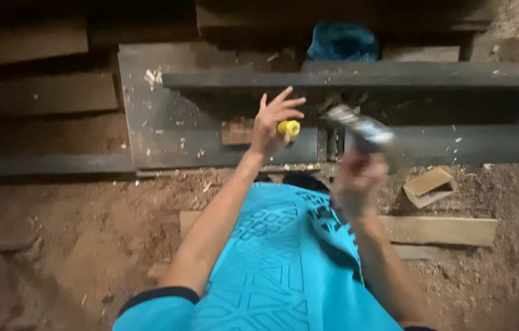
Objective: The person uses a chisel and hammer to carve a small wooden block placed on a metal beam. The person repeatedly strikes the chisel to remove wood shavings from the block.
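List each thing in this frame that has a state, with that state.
left hand: closed on the yellow-handled tool, fingers partly spread
yellow-handled tool: held against the dark beam
right hand: gripping the hammer, blurred
hammer: raised, blurred
dark beam: lying flat, speckled with chips
small wood block: lying loose on sawdust
plank: flat on the ground
blue bag: crumpled

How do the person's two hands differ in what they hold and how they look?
The left hand grips a small yellow-handled tool against the dark timber frame, with fingers spread; the right hand is closed on a longer grey metal tool. The left hand looks sharp; the right hand is blurred. The left hand sits farther from the camera than the right hand. Both hands are bare and reach over a sawdust-covered floor.
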